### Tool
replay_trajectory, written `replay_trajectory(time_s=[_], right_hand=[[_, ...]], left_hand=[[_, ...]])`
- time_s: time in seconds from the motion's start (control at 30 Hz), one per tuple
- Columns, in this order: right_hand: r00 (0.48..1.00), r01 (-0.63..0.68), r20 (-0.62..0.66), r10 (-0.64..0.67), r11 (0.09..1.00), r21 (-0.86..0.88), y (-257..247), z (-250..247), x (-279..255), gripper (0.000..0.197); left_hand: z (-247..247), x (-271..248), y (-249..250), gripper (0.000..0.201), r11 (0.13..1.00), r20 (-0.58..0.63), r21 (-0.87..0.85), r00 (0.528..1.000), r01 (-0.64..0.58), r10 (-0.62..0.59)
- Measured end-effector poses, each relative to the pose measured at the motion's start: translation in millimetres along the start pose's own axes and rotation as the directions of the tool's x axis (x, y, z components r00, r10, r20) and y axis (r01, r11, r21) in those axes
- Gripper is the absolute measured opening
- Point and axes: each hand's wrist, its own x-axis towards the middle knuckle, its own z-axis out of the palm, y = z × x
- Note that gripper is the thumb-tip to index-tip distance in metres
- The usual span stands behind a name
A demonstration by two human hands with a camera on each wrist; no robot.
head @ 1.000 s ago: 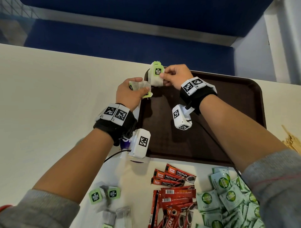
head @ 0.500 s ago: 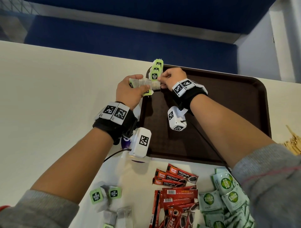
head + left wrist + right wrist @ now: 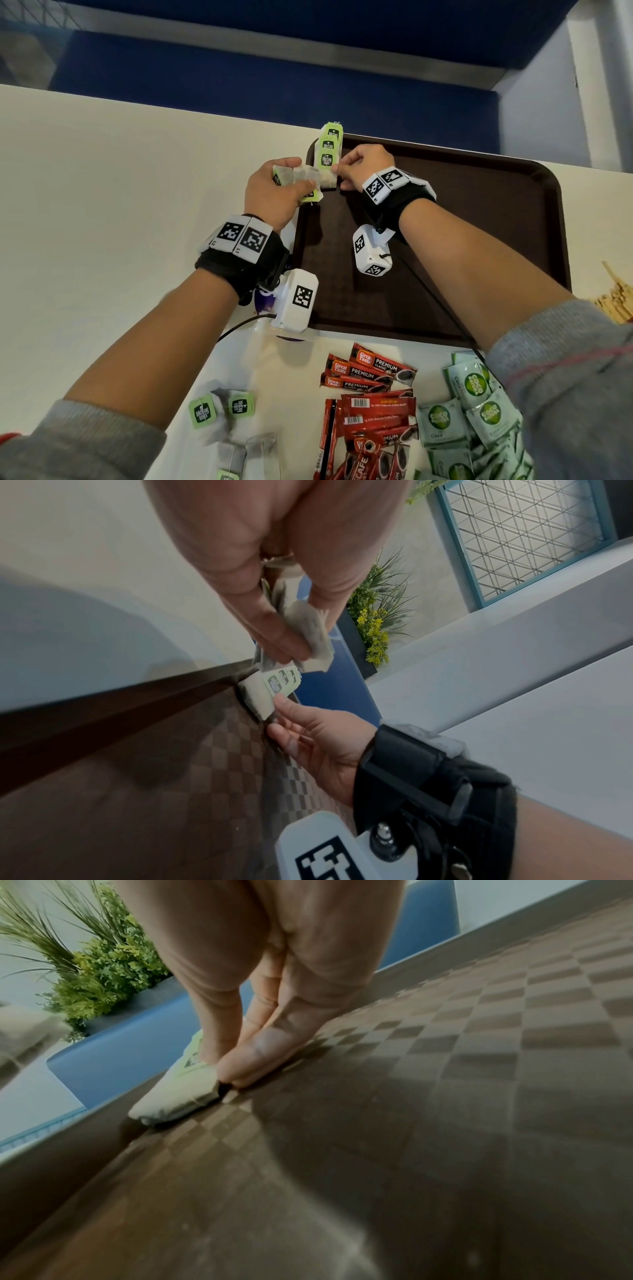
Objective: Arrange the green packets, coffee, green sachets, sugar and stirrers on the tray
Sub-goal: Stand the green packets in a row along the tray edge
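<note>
Green packets (image 3: 331, 147) are pinched at the tray's (image 3: 479, 240) corner by the right hand (image 3: 363, 164); more are gripped by the left hand (image 3: 274, 192).

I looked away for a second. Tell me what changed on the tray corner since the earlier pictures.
The right hand brought its green tea bag down from above the rim and set it at the near end of the row of tea bags in the tray's far-left corner; its fingertips still touch it. The left hand still grips its bundle of tea bags. The coffee sticks and green sachets lie unmoved.
</note>
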Motion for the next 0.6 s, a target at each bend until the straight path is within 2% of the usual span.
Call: replay_trajectory(time_s=[0.13,0.23,0.27,0.33,0.43,0.5,0.6], right_hand=[[1.0,-0.008,-0.019,0.008,1.0,-0.022,0.7,-6.1,-2.3,0.017],[0.997,0.046,-0.059,-0.047,0.999,-0.02,-3.1,-9.7,-8.0,0.028],[0.997,0.072,-0.037,-0.073,0.997,-0.019,-5.4,-11.3,-10.9,0.033],[0.99,0.113,0.087,-0.113,0.994,0.004,-10.4,-13.7,-17.1,0.04],[0.952,0.112,0.281,-0.124,0.992,0.057,-14.6,-15.1,-25.3,0.039],[0.935,0.115,0.329,-0.132,0.991,0.072,-15.7,-14.7,-29.9,0.036],[0.936,0.095,0.323,-0.137,0.985,0.145,-17.1,-14.9,-34.6,0.034]], left_hand=[[0.6,-2.3,1.3,0.034,1.0,0.003,0.001,1.0,0.003,-0.003],[1.1,-4.3,3.7,0.036,1.0,0.019,0.01,1.0,0.002,-0.003],[1.2,-5.2,4.5,0.036,1.0,0.027,0.009,1.0,0.0,-0.001],[1.8,-6.8,5.8,0.039,1.0,0.041,0.011,0.999,-0.007,0.006],[3.5,-8.9,6.0,0.042,0.999,0.055,0.018,0.998,-0.032,0.031],[4.1,-11.0,6.5,0.043,0.999,0.074,0.008,0.996,-0.044,0.044],[3.9,-16.5,9.2,0.045,0.998,0.143,-0.004,0.988,-0.055,0.055]])
